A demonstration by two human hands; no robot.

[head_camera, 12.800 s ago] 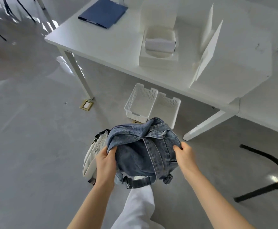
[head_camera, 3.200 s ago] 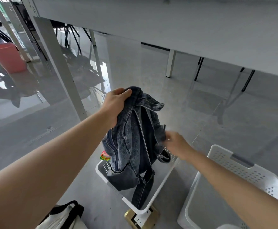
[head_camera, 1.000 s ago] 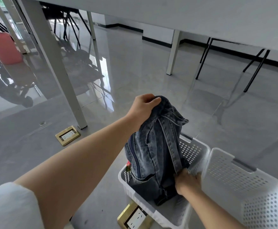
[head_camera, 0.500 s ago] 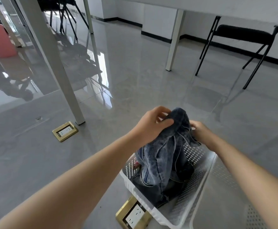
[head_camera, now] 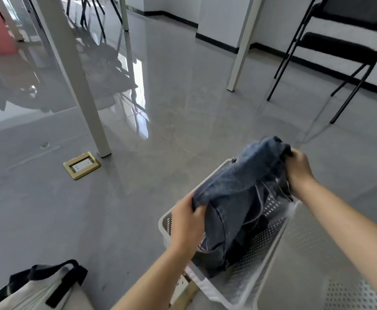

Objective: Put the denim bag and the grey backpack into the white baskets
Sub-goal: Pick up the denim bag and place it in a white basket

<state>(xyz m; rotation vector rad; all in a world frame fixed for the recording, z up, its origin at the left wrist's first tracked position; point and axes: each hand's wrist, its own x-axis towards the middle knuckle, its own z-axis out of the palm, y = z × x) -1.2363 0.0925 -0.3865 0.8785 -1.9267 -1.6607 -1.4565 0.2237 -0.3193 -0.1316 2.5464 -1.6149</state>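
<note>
The blue denim bag (head_camera: 234, 198) lies tilted inside the left white basket (head_camera: 259, 247), its top end sticking up over the far rim. My left hand (head_camera: 186, 227) grips the bag's near end at the basket's left rim. My right hand (head_camera: 298, 168) holds the far top end. A second white basket (head_camera: 339, 294) stands right beside the first, at the lower right. The pale grey backpack (head_camera: 33, 289) with black straps lies on the floor at the lower left, apart from both hands.
A white table leg (head_camera: 75, 81) stands on the grey floor at the left, with a brass floor socket (head_camera: 82, 165) by its foot. Another socket plate (head_camera: 183, 289) lies under the basket's near corner. A black folding chair (head_camera: 348, 45) stands at the far right.
My left hand has slid from the bag's top down to its near end. The bag has tipped over and sunk lower into the basket. The view has swung left, showing the grey backpack.
</note>
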